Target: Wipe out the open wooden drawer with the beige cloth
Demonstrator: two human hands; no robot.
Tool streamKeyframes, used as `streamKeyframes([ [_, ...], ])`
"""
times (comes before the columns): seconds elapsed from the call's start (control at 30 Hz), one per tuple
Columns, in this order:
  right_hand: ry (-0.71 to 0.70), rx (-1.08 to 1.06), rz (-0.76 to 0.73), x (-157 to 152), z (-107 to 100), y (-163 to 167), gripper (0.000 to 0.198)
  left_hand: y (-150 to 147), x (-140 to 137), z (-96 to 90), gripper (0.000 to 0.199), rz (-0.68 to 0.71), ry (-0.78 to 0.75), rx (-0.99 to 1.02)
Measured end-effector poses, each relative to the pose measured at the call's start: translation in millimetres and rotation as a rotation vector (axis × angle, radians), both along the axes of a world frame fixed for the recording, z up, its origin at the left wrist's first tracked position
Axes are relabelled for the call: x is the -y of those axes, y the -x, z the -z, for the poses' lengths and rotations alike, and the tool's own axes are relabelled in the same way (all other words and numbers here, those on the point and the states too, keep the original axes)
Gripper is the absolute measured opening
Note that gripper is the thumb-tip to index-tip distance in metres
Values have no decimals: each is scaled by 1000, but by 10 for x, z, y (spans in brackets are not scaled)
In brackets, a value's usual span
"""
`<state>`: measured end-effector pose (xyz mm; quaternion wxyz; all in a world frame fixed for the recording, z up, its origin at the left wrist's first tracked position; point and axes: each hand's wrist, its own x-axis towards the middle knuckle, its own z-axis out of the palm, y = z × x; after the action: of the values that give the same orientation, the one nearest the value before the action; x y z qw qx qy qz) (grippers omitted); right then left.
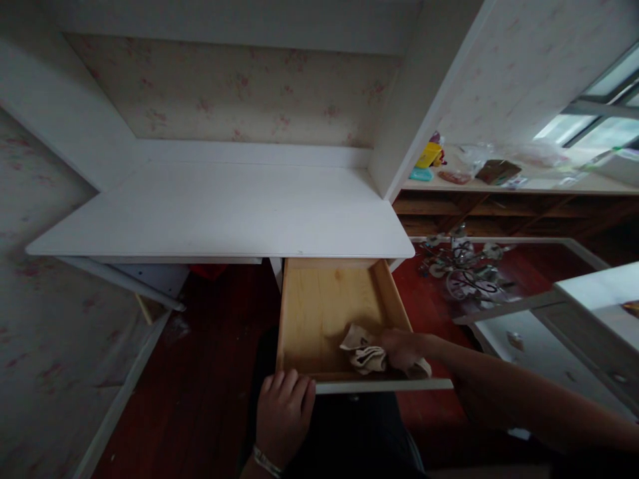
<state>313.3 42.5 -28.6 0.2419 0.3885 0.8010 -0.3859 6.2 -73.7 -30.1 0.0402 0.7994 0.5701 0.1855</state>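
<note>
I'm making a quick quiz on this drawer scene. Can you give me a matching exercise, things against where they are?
Things:
1. left hand
2. right hand
3. cloth
4. yellow item

Places:
A. on the far wooden shelf
B. inside the open drawer, under a hand
C. on the drawer's front edge
D. pressing on the cloth

Pairs: 1-C, 2-D, 3-B, 4-A

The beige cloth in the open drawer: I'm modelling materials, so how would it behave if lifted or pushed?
The cloth lies crumpled in folds under the right hand, so it probably flops and drapes. It looks thin, likely light. Pushed over the drawer floor, it would probably bunch, not roll.
</note>
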Motion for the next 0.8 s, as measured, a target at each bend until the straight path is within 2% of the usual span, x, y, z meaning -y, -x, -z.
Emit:
streamKeyframes([
  [0.1, 120, -98, 153, -51, -60, 51, 21, 4, -1, 20, 15, -1, -15, 5],
  [0.23, 132, -155, 363, -129, -28, 364, 20, 8, 2, 45, 14, -7, -25, 2],
  [0.37, 209, -280, 574, -88, 127, 908, 22, 8, 2, 24, 14, -14, -44, -7],
  [0.5, 353, -495, 938, -35, 293, 1573, 27, 13, -5, 1, 12, -20, -46, -5],
  [0.53, 347, -527, 999, -50, 330, 1726, 27, 14, -7, 3, 12, -19, -48, 2],
  [0.63, 81, -513, 988, -225, 435, 2070, 29, 9, -9, 30, 12, -23, -52, 35],
  [0.7, -143, -460, 893, -466, 492, 2187, 34, -1, -4, 55, 12, -40, -44, 64],
  [0.8, -359, -384, 744, -935, 537, 2245, 39, -14, 9, 80, 13, -64, -39, 110],
])
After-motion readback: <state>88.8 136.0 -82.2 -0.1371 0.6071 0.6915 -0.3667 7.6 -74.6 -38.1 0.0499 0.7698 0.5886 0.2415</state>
